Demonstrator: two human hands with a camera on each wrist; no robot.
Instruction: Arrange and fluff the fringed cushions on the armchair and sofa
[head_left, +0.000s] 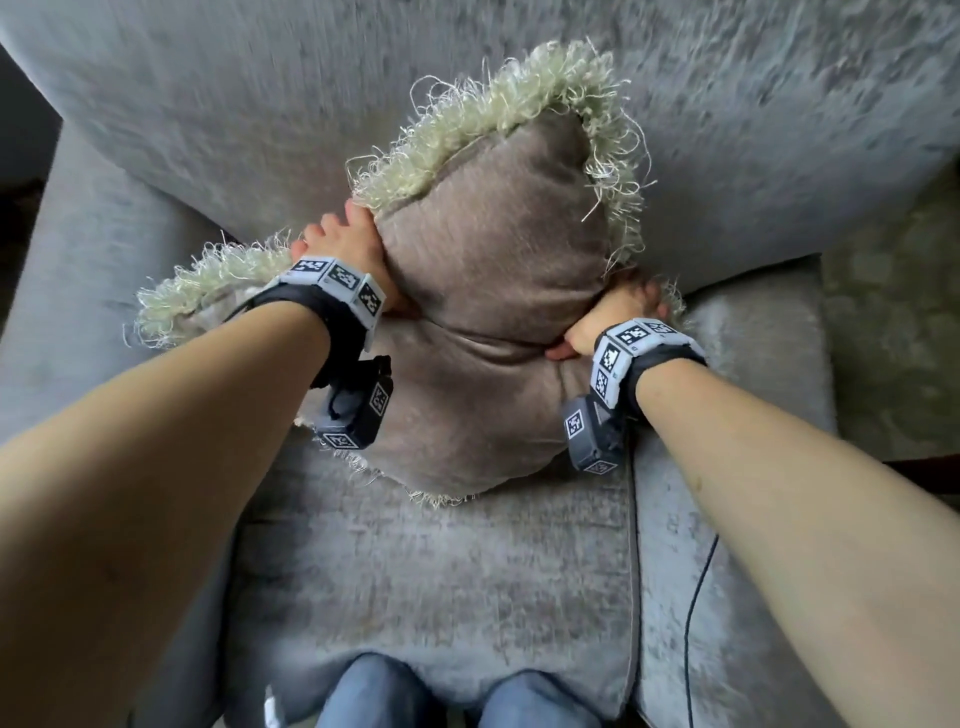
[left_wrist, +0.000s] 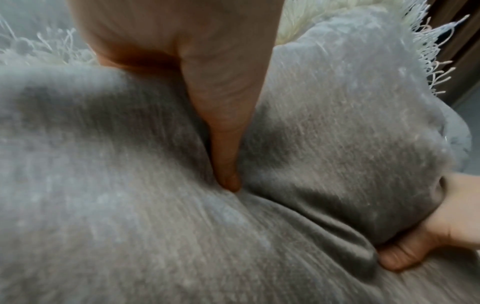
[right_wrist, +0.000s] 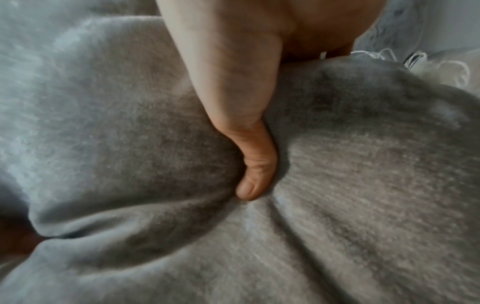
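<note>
A taupe cushion (head_left: 488, 312) with a pale shaggy fringe (head_left: 524, 88) stands tilted on the grey armchair seat (head_left: 431, 561), leaning toward the backrest. My left hand (head_left: 348, 249) grips its left edge, thumb (left_wrist: 223, 144) dug into the front face, fingers hidden behind. My right hand (head_left: 618, 317) grips the right edge, thumb (right_wrist: 254, 164) pressed into the fabric. The cushion (left_wrist: 130, 205) is squeezed between both hands and creased across its middle. In the left wrist view, the right hand's thumb (left_wrist: 400, 255) shows at the lower right.
The armchair backrest (head_left: 260, 93) rises behind the cushion, with padded arms at the left (head_left: 88, 291) and right (head_left: 748, 374). A thin black cable (head_left: 696, 603) hangs from my right wrist. My knees in jeans (head_left: 447, 696) stand at the seat's front edge.
</note>
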